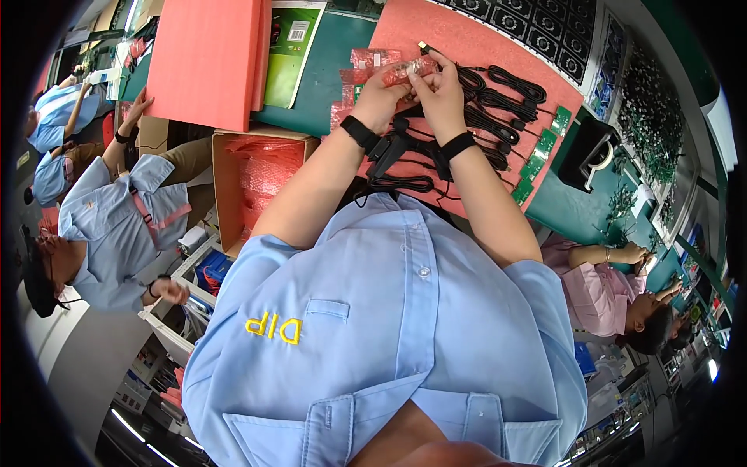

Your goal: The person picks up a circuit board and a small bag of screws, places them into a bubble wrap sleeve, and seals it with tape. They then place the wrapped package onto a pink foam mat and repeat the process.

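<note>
On the near left, a box [228, 194] holds lots of pink bubble wrap. In front of the person, black cords [495, 124] lie on a pink mat [443, 31], many in loops on the right. Green boards [542, 145] sit along its right edge with no wrap on them, so they may be left to do. Farther off, the left hand [380, 97] and the right hand [438, 92] both pinch a bubble-wrap packet [403, 74] over the mat. Wrap seems to go round it, so this one looks partly done; closing it may be left. It is long and thin, running left to right, its right end tipped a bit far. I can't tell which end is its front. Loose wrap pieces [375, 58] lie just beyond the left hand.
</note>
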Action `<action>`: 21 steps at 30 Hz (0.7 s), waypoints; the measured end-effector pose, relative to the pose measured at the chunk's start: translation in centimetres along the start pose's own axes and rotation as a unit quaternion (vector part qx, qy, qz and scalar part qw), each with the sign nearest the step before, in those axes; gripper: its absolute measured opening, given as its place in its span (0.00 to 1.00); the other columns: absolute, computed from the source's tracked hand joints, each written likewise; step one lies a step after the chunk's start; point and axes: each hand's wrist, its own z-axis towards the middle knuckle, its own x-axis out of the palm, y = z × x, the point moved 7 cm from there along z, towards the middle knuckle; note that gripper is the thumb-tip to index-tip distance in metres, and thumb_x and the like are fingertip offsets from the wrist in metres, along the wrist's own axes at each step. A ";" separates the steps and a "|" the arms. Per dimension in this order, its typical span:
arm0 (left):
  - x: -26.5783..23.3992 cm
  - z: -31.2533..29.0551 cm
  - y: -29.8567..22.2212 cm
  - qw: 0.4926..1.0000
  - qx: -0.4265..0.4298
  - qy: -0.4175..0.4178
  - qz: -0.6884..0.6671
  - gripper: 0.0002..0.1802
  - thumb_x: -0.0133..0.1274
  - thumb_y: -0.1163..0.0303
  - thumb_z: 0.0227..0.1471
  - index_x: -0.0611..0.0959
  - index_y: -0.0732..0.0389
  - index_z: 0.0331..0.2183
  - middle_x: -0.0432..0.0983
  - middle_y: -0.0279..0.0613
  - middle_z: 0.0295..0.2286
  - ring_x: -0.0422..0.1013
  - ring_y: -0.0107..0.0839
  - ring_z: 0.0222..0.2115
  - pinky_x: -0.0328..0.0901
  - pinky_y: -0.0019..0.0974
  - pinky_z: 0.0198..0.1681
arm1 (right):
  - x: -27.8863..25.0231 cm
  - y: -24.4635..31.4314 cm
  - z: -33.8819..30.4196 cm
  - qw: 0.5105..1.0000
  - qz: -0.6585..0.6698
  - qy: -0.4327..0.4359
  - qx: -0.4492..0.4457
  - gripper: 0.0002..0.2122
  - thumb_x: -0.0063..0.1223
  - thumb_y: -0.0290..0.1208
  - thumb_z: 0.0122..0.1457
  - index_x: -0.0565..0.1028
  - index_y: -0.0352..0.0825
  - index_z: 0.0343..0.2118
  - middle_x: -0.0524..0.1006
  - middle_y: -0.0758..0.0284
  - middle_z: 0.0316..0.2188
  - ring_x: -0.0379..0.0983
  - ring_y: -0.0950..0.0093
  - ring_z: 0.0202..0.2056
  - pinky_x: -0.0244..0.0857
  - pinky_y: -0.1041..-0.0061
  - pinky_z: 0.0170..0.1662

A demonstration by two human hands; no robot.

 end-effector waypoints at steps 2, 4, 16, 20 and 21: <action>-0.3 -0.1 0.1 0.999 -0.007 -0.028 -0.041 0.13 0.46 0.77 0.53 0.72 0.62 0.42 0.72 0.42 0.39 0.71 0.34 0.39 0.69 0.40 0.43 | -0.4 0.0 0.0 0.995 -0.073 -0.037 0.053 0.27 0.59 0.31 0.50 0.60 0.29 0.51 0.74 0.64 0.22 0.73 0.77 0.26 0.65 0.79 0.29; -0.3 0.0 0.0 0.997 -0.011 -0.040 -0.061 0.12 0.47 0.76 0.52 0.73 0.62 0.41 0.73 0.41 0.38 0.71 0.33 0.38 0.69 0.40 0.42 | -0.6 0.3 0.0 0.989 -0.127 -0.057 0.042 0.27 0.59 0.32 0.50 0.61 0.29 0.50 0.75 0.63 0.23 0.73 0.75 0.26 0.65 0.78 0.30; -4.6 4.6 2.1 0.994 -0.006 -0.080 0.072 0.15 0.46 0.63 0.52 0.80 0.65 0.28 0.77 0.41 0.26 0.72 0.29 0.27 0.64 0.33 0.28 | 0.6 0.5 -1.8 0.996 -0.022 0.068 -0.043 0.20 0.59 0.25 0.50 0.67 0.27 0.46 0.75 0.63 0.36 0.73 0.77 0.37 0.66 0.79 0.40; -5.4 4.1 -0.9 0.969 0.110 -0.037 0.219 0.12 0.45 0.66 0.50 0.82 0.60 0.30 0.77 0.40 0.25 0.72 0.31 0.28 0.65 0.36 0.32 | 2.0 0.9 -1.8 0.992 0.004 0.128 0.013 0.19 0.54 0.20 0.53 0.65 0.27 0.49 0.74 0.66 0.38 0.72 0.79 0.39 0.66 0.81 0.42; -4.3 3.6 -3.1 0.865 0.189 -0.031 0.464 0.12 0.45 0.67 0.50 0.80 0.61 0.33 0.76 0.44 0.28 0.72 0.35 0.28 0.65 0.37 0.33 | 2.0 0.2 -0.9 0.990 -0.001 0.143 0.016 0.19 0.54 0.20 0.53 0.65 0.27 0.49 0.74 0.66 0.38 0.72 0.79 0.39 0.66 0.81 0.42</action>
